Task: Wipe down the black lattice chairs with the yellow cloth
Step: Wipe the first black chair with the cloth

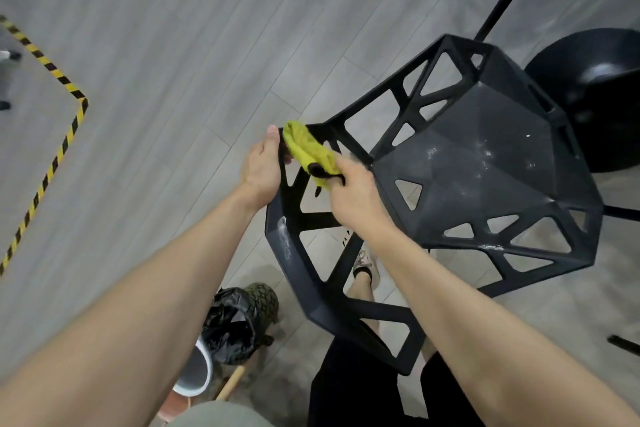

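Observation:
A black lattice chair (485, 156) stands in front of me, its seat speckled with white dust. My left hand (263, 166) grips the top corner of the chair's backrest frame. My right hand (353, 194) grips the yellow cloth (308, 149) and presses it against the same backrest bar, just right of my left hand. The cloth is bunched, with a dark tag at its lower end. White smears show on the backrest's left edge (285, 239) and on the seat's front rim.
A round black stool (595, 97) sits at the right, behind the chair. Legs of another black chair (502, 0) reach in at the top right. Below left stand a bin with a black bag (228, 322) and a wooden handle. Yellow-black tape (65, 87) marks the grey floor.

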A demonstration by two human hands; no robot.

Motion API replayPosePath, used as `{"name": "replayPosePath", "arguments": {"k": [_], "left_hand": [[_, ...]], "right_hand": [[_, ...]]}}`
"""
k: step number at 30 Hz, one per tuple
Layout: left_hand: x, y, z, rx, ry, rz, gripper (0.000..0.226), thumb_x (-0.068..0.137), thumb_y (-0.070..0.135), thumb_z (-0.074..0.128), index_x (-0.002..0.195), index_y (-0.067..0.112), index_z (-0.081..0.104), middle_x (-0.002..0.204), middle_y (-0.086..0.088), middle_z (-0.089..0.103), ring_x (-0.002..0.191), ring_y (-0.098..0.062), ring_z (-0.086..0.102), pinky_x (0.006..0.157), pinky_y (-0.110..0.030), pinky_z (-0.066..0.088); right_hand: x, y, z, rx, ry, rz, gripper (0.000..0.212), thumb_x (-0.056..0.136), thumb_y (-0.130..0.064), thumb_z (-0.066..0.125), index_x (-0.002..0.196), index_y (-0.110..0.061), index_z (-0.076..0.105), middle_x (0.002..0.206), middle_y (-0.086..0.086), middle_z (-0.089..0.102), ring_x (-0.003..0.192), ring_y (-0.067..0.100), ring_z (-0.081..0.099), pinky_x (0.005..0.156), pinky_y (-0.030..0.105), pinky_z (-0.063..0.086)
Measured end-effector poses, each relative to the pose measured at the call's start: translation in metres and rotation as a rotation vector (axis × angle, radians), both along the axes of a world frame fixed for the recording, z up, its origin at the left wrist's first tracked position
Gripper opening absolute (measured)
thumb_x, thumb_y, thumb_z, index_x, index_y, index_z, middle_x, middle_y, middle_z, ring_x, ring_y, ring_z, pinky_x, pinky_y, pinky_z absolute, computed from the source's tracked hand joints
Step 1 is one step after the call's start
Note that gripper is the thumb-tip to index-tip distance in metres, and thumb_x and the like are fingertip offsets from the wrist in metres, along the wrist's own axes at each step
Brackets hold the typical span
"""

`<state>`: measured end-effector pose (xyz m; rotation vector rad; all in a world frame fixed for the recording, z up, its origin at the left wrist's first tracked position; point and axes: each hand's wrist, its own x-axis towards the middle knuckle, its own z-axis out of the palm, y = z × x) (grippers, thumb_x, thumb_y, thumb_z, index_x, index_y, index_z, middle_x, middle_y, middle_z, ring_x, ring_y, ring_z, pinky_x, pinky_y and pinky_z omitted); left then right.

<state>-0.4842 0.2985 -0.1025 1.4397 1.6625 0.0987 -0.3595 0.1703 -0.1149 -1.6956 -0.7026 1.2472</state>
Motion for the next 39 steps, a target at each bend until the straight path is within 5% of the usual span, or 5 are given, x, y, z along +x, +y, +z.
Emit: {"name": "replayPosePath", "arguments": {"k": [3,12,18,22,39], "left_hand": [[-0.005,-0.002,0.001,-0.048,-0.022,0.051,0.077,0.098,0.071,0.029,0.11,0.016,0.082,0.099,0.004,0.078,0.098,-0.017,0.071,0.098,-0.038,0.053],[-0.007,0.002,0.0,-0.126,-0.057,0.053,0.07,0.102,0.074,0.032,0.113,0.025,0.08,0.113,0.003,0.079,0.116,-0.019,0.071,0.117,-0.042,0.047],[-0.004,-0.001,0.002,-0.077,-0.091,-0.001,0.066,0.106,0.063,0.025,0.107,0.026,0.079,0.089,0.0,0.069,0.085,-0.016,0.062,0.087,-0.043,0.047],[-0.01,0.001,-0.003,-0.044,-0.008,-0.038,0.075,0.107,0.066,0.022,0.106,0.018,0.079,0.092,-0.001,0.071,0.087,-0.018,0.062,0.094,-0.046,0.048],[-0.006,0.002,-0.003,0.125,0.069,-0.159,0.064,0.116,0.046,0.02,0.106,0.023,0.078,0.088,0.003,0.076,0.083,-0.016,0.065,0.084,-0.036,0.049]], "right_hand": [[-0.022,-0.047,-0.003,0.1,-0.011,0.163,0.079,0.08,0.024,0.043,0.13,-0.028,0.075,0.143,-0.014,0.065,0.14,0.0,0.052,0.122,0.029,0.039],[-0.009,-0.021,-0.003,0.043,-0.023,0.138,0.075,0.086,0.018,0.04,0.138,-0.028,0.07,0.143,-0.006,0.066,0.137,0.01,0.057,0.12,0.031,0.042],[0.032,-0.043,-0.028,-0.151,-0.013,0.075,0.066,0.094,0.011,0.04,0.123,-0.037,0.075,0.122,-0.01,0.071,0.106,0.006,0.067,0.089,0.025,0.054],[0.067,0.03,-0.047,-0.183,-0.082,-0.225,0.05,0.097,-0.007,0.047,0.133,-0.033,0.07,0.116,-0.002,0.074,0.108,0.022,0.068,0.096,0.037,0.057],[0.043,-0.018,-0.109,-0.109,-0.142,0.212,0.063,0.096,0.007,0.048,0.139,-0.035,0.068,0.144,-0.004,0.065,0.127,0.013,0.059,0.117,0.029,0.042]]}}
